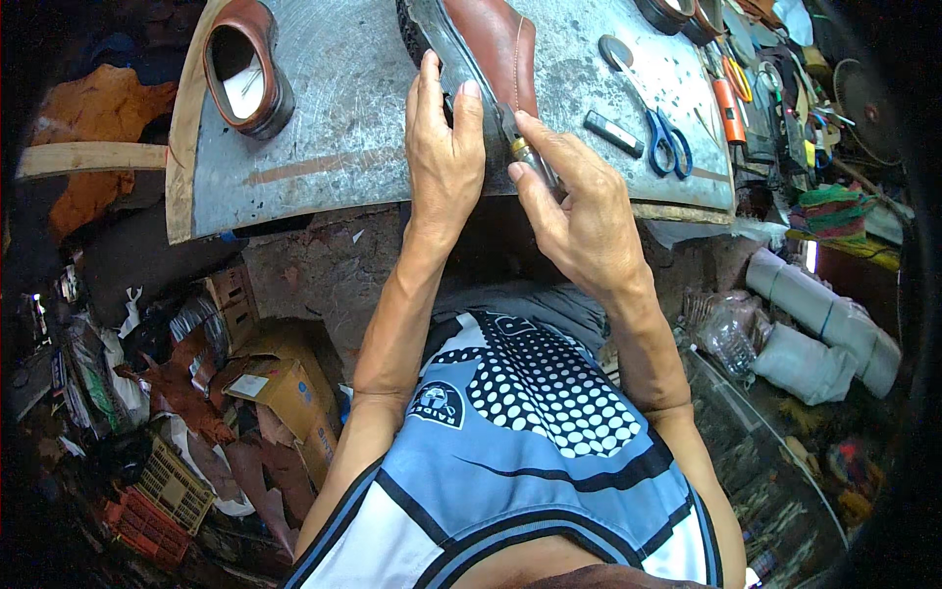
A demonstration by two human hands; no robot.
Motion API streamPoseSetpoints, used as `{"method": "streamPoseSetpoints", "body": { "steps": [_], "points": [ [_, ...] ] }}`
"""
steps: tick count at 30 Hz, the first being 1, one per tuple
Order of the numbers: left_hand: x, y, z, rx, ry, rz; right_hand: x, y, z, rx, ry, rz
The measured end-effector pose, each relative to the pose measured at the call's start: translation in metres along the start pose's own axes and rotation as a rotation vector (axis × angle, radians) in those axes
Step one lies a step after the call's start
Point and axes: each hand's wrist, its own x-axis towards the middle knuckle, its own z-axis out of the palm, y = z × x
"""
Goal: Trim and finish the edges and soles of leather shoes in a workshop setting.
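Blue-and-black dotted, the person's jersey [530, 432] lay nearest, beneath a metal-topped table [343, 118] where a brown shoe [496, 44] rested on its side. Against its dark sole [412, 27] lay the left hand [446, 152], fingers nearly straight, thumb parted; the right hand [579, 191] had thumb and fingers closed around a brass-collared tool [519, 147], beside the shoe's near end.

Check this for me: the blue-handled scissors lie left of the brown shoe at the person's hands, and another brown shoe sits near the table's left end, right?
Not quite: the blue-handled scissors lie right of the brown shoe at the person's hands, as the head view shows. The other brown shoe does sit near the table's left end.
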Motion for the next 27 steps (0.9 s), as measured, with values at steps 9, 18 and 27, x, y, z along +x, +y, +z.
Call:
{"method": "streamPoseSetpoints", "body": {
  "steps": [9,18,27],
  "points": [
    [-0.001,0.003,0.002,-0.002,0.001,-0.012,0.000,0.003,-0.002,-0.096,-0.007,-0.059],
    [-0.002,0.003,0.005,0.015,0.027,-0.006,-0.002,-0.002,-0.003,-0.162,-0.038,-0.043],
    [-0.001,0.000,0.007,-0.010,0.026,0.012,0.000,0.013,0.002,0.002,0.013,-0.081]
  ]
}}
